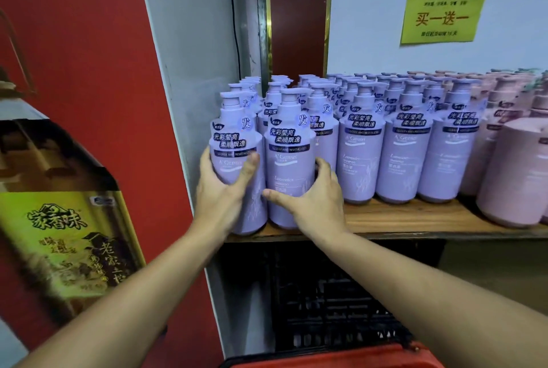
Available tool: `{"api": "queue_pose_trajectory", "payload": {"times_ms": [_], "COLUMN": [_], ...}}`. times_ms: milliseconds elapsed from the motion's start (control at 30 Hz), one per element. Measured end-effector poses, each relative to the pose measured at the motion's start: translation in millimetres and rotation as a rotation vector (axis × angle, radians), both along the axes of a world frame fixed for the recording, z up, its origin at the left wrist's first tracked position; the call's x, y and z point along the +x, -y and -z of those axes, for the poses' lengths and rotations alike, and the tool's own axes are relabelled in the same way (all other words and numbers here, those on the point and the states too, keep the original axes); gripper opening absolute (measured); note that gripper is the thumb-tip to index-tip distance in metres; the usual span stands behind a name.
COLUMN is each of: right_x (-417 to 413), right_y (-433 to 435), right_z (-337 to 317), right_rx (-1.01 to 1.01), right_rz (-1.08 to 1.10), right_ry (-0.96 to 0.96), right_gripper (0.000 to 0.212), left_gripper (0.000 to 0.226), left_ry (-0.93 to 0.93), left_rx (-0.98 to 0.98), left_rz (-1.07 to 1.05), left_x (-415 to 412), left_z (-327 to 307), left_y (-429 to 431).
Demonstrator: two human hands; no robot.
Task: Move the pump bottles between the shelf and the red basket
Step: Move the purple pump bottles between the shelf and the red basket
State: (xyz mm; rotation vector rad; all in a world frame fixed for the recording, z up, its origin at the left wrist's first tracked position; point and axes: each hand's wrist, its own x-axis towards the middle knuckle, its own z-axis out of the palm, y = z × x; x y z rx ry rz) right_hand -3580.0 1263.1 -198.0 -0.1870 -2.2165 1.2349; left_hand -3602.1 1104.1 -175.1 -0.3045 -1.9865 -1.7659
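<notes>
The rim of a red basket [332,357] is seen at the lower edge, below a wooden shelf [415,219] packed with rows of purple pump bottles [400,145]. Two front bottles are gripped at the shelf's left end: the left bottle [234,142] is clasped by the left hand [221,189], the right bottle [289,160] by the right hand [311,198], fingers curled round each. Both are held upright, side by side. Pink bottles [510,172] are ranged at right, and a yellow notice [444,10] is fixed to the wall.
</notes>
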Motion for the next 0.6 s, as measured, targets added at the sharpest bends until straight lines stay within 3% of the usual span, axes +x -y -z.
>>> {"api": "queue_pose_trajectory", "payload": {"times_ms": [133,367,600], "right_x": [-4.8,-11.7,23.0], "right_y": [5.2,-6.5,-5.0], "right_z": [15.5,10.8,9.7], "right_rx": [0.015,0.128,-0.01], "right_rz": [0.048,0.034,-0.001], "right_ry": [0.089,0.119,0.034], "right_gripper": [0.104,0.102,0.095], "left_gripper": [0.078,0.065,0.054], "left_ry": [0.012,0.003,-0.049], "left_rx": [-0.016,0.031,0.012], "left_rz": [-0.035,-0.042,-0.11], "left_x": [-5.3,-19.7,11.4], "left_z": [17.4,21.4,20.1], "left_y": [-3.1,-5.4,-10.8]}}
